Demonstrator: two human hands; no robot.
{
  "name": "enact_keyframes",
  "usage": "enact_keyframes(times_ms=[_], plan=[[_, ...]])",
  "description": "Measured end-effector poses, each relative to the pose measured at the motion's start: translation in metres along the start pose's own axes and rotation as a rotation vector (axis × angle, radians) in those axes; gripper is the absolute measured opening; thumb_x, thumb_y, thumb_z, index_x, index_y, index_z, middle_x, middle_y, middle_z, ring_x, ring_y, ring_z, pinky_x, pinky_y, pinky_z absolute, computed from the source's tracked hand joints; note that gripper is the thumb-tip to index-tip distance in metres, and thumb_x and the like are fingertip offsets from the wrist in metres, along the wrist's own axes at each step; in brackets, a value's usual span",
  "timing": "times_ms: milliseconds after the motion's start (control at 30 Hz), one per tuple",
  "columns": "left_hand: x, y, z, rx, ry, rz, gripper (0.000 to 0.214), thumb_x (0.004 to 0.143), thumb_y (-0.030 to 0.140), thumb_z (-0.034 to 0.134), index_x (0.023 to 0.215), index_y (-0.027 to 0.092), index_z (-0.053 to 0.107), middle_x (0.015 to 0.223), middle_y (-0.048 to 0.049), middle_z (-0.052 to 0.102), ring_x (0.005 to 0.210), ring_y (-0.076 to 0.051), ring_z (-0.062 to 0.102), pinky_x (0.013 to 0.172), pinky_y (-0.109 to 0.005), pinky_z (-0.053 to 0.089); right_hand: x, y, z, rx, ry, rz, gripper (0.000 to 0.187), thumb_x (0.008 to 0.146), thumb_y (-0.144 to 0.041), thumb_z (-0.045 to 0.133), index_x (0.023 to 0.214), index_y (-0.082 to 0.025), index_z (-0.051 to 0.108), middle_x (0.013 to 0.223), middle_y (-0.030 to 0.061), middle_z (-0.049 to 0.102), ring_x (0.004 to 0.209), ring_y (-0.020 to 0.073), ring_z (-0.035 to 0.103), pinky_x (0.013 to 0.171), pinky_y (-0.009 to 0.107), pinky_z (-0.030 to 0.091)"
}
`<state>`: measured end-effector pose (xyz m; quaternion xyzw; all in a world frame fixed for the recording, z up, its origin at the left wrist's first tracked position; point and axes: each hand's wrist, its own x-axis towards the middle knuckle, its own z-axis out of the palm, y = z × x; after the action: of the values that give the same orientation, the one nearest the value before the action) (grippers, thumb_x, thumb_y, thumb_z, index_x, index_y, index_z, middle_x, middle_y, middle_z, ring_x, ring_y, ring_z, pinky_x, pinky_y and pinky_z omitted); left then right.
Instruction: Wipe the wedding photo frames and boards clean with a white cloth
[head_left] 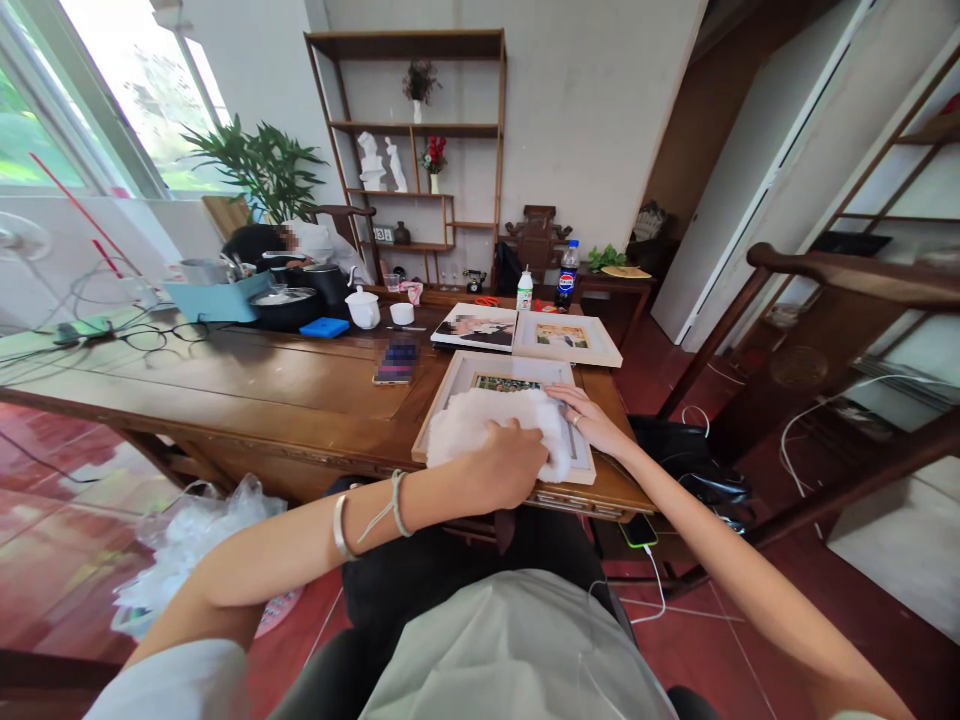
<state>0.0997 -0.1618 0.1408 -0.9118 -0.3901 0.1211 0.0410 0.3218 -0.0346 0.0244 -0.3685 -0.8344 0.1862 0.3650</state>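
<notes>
A white fluffy sheet, like cotton wadding, covers the lower part of a pale wooden picture frame at the table's near edge. Above its ragged border, a strip of a picture shows inside the frame. My left hand presses on the sheet with curled fingers that appear to grip its surface. With stretched fingers, my right hand lies at the frame's right side, touching the sheet's upper right edge. Its thumb is partly hidden.
Behind lie a second framed picture and a photo panel. A phone, white teapot, cup, blue box, milk bottle and cola bottle are on the table. A person rests at the far left.
</notes>
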Motion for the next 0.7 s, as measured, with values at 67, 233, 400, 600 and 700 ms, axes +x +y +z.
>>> enact_keyframes(times_ms=[67, 233, 400, 600, 700], plan=[[-0.007, -0.015, -0.008, -0.043, -0.059, 0.021, 0.028, 0.081, 0.007, 0.047, 0.099, 0.015, 0.067, 0.116, -0.0111, 0.064, 0.102, -0.027, 0.06, 0.083, -0.037, 0.05, 0.0, 0.0, 0.001, -0.008, 0.0, -0.013, 0.04, 0.085, -0.022, 0.046, 0.121, -0.03, 0.063, 0.13, 0.0034, 0.059, 0.131, 0.0265, 0.041, 0.113, 0.056, 0.026], [-0.007, -0.09, -0.025, -0.111, -0.078, -0.053, 0.028, 0.077, 0.004, 0.047, 0.094, 0.013, 0.067, 0.095, -0.0066, 0.07, 0.084, -0.016, 0.063, 0.076, -0.024, 0.049, -0.001, 0.005, 0.003, -0.013, 0.009, -0.056, 0.041, 0.088, -0.024, 0.046, 0.126, -0.03, 0.059, 0.133, 0.0038, 0.057, 0.131, 0.0249, 0.042, 0.113, 0.054, 0.027], [0.012, -0.146, -0.012, -0.02, 0.306, -0.313, 0.045, 0.075, -0.001, 0.041, 0.113, 0.013, 0.062, 0.118, -0.0123, 0.062, 0.108, -0.023, 0.059, 0.091, -0.033, 0.047, -0.003, 0.012, 0.004, -0.015, 0.018, -0.072, 0.044, 0.085, -0.027, 0.053, 0.128, -0.027, 0.057, 0.137, 0.0064, 0.054, 0.133, 0.0262, 0.04, 0.112, 0.054, 0.028], [0.057, -0.153, 0.041, 0.051, 0.359, -0.185, 0.052, 0.076, -0.002, 0.044, 0.121, 0.019, 0.059, 0.152, -0.0056, 0.033, 0.137, -0.026, 0.032, 0.11, -0.045, 0.033, -0.002, 0.013, 0.002, -0.007, 0.004, -0.07, 0.047, 0.082, -0.019, 0.048, 0.127, -0.026, 0.058, 0.136, 0.0067, 0.054, 0.132, 0.0255, 0.042, 0.113, 0.053, 0.027], [0.073, -0.145, 0.059, 0.042, 0.203, -0.17, 0.053, 0.075, -0.003, 0.045, 0.122, 0.019, 0.058, 0.156, -0.0069, 0.023, 0.141, -0.031, 0.024, 0.109, -0.054, 0.031, -0.001, 0.013, 0.002, -0.002, 0.011, -0.034, 0.051, 0.077, -0.015, 0.046, 0.126, -0.026, 0.06, 0.136, 0.0061, 0.055, 0.131, 0.0252, 0.042, 0.113, 0.053, 0.026]])
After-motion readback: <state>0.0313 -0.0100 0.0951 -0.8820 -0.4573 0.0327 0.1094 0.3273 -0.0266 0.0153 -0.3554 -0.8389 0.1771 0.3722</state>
